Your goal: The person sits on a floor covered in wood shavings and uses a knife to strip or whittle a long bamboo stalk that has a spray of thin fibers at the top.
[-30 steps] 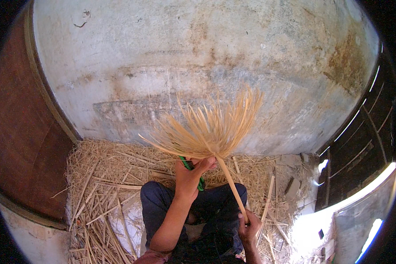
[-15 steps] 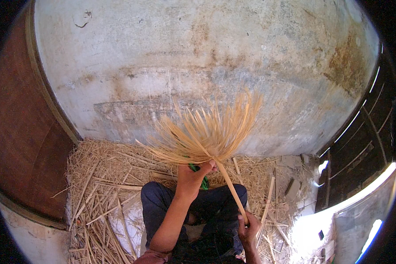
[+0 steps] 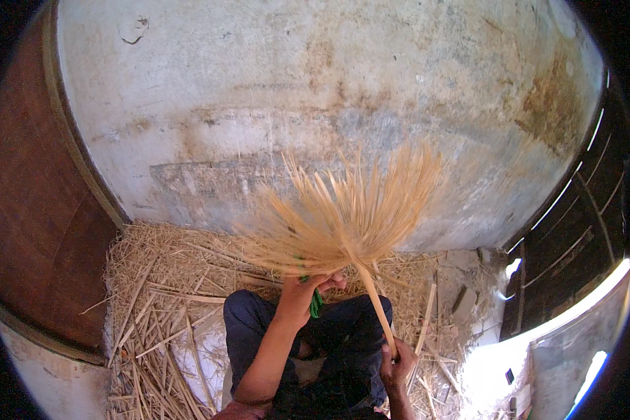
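Little has shifted since half a second ago: the fan of pale splints (image 3: 350,210) has tipped slightly and blurs at its tips, while both hands sit where they were.

Left hand (image 3: 304,290) has its grip pressed together around the gathered base of the fan, with something green (image 3: 316,304) showing just under the fingers; what that green thing is cannot be made out. From that grip the splints spread upward and outward, left and right, in front of the stained plaster wall (image 3: 329,91), which stands close behind the tips. Above the fan the wall face is bare, so the splints have free room upward.

Right hand (image 3: 397,360), below and to the right of the left grip, pinches the lower end of one long splint (image 3: 374,308) that runs up to the fan's base. Its fingers are partly cut off by the frame's lower edge, so how tightly they close is hard to judge.

Under both grips lie the person's knees in dark trousers (image 3: 259,322), and around them the floor is strewn with loose straw and cut strips (image 3: 168,287). Left of the grips a brown wooden panel (image 3: 35,210) bounds the space; to the right a dark slatted door (image 3: 574,231) and bright daylight wash out the corner.
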Available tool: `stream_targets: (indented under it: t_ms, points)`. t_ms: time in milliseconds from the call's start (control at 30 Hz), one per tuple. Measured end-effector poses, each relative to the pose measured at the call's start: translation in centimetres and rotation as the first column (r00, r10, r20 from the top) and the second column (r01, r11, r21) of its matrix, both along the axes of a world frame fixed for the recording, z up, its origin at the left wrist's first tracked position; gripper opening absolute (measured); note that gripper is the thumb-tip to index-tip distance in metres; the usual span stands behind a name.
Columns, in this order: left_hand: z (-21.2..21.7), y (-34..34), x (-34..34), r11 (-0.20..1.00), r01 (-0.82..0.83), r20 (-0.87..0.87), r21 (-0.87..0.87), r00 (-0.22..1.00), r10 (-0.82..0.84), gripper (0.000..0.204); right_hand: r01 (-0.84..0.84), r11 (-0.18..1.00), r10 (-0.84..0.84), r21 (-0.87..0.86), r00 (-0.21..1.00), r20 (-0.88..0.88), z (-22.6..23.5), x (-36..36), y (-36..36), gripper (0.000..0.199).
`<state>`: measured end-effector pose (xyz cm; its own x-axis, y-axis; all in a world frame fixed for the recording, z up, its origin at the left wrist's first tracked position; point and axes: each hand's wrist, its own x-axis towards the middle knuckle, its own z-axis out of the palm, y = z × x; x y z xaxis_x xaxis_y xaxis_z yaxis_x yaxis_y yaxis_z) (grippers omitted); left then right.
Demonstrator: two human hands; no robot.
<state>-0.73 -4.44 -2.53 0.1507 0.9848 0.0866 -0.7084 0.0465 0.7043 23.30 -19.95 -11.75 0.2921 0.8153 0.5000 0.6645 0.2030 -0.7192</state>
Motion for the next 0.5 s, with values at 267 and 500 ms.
stream_targets:
  t_ms: [267, 500]
  points:
    - [-2.3, -1.1, -1.1, 0.952, -0.001, -0.579, 0.306, 0.794, 0.187, 0.033, -0.064, 0.99, 0.054, 0.125, 0.995, 0.08, -3.2, 1.3, 0.2, 0.027]
    - [-1.5, -2.3, 0.1, 0.973, 0.213, -0.398, 0.091, 0.903, -0.16, 0.05, -0.146, 0.987, 0.144, 0.069, 0.989, 0.032, -2.2, 1.1, 0.1, 0.02]
